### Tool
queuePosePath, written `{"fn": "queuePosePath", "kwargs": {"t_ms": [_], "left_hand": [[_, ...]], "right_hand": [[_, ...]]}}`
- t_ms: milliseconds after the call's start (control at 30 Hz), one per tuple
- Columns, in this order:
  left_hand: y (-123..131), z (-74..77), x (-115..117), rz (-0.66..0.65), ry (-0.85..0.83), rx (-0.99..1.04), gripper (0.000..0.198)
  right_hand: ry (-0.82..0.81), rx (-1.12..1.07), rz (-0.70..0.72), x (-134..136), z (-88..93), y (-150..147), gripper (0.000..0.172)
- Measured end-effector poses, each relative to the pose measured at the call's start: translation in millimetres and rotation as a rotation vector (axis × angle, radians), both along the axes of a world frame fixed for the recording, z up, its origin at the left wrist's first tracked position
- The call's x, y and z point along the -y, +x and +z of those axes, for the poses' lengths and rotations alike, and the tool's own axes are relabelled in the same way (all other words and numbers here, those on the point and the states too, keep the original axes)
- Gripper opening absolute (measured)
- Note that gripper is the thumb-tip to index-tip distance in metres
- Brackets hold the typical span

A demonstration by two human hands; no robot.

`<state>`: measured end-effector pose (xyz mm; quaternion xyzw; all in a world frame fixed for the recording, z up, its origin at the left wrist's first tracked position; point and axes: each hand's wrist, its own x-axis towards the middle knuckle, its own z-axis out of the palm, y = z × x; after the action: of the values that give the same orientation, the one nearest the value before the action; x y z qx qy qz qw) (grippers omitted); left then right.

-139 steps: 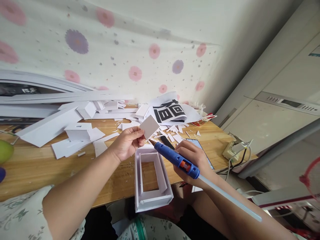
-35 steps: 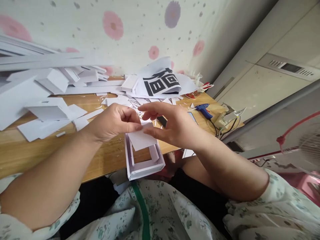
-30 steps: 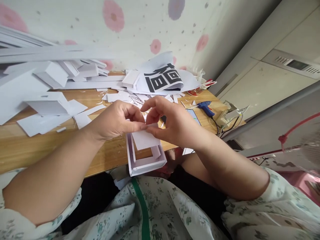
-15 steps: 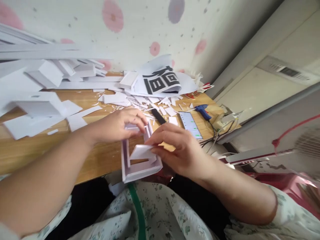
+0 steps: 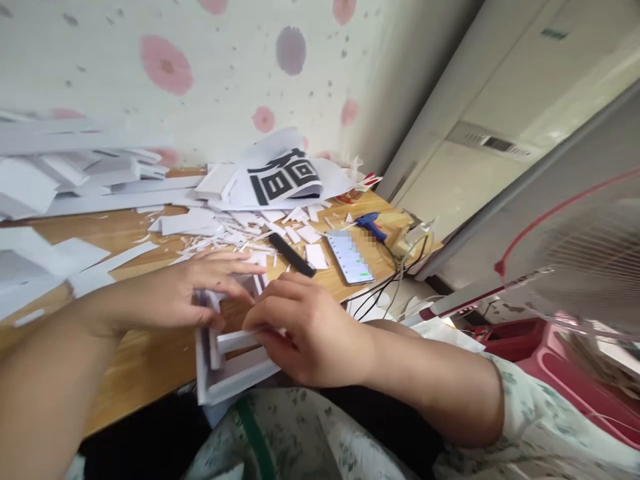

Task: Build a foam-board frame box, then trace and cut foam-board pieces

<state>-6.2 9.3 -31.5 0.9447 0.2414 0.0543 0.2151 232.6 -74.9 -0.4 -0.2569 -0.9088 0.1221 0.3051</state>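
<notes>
The right hand (image 5: 305, 327) pinches a white panel (image 5: 236, 341) across the hollow-centred box frame (image 5: 243, 381); the left hand (image 5: 207, 293), loosely spread, seemingly touches the left edge.

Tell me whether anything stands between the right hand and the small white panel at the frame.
Nothing visible does: the right hand has hold of the small white panel directly, at the white frame. The left hand is farther left, not between them.
</notes>
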Motion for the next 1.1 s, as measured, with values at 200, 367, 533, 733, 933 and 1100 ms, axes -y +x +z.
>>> {"fn": "queuePosePath", "kwargs": {"t_ms": [200, 367, 533, 733, 933, 1100], "left_hand": [[13.5, 18.4, 8.1, -0.02, -0.054, -0.074, 0.031], [15.7, 22.3, 10.0, -0.028, -0.085, -0.075, 0.027], [16.0, 19.5, 8.1, -0.037, -0.056, -0.042, 0.027], [7.2, 20.2, 7.2, 0.01, -0.118, 0.022, 0.041], [3.7, 22.5, 9.2, 0.014, -0.135, -0.026, 0.044], [6.3, 20.5, 8.7, -0.007, -0.125, -0.037, 0.039]], "right_hand": [[-0.05, -0.009, 0.031, -0.5, 0.5, -0.3, 0.011], [-0.063, 0.04, 0.043, -2.6, -0.9, -1.9, 0.011], [-0.077, 0.11, 0.061, -4.1, -4.4, -4.9, 0.012], [-0.078, 0.172, 0.038, -5.8, -10.6, -5.9, 0.009], [-0.048, 0.233, 0.013, -6.2, -12.4, -7.8, 0.01], [-0.001, 0.29, -0.003, -7.2, -15.1, -11.0, 0.015]]}}
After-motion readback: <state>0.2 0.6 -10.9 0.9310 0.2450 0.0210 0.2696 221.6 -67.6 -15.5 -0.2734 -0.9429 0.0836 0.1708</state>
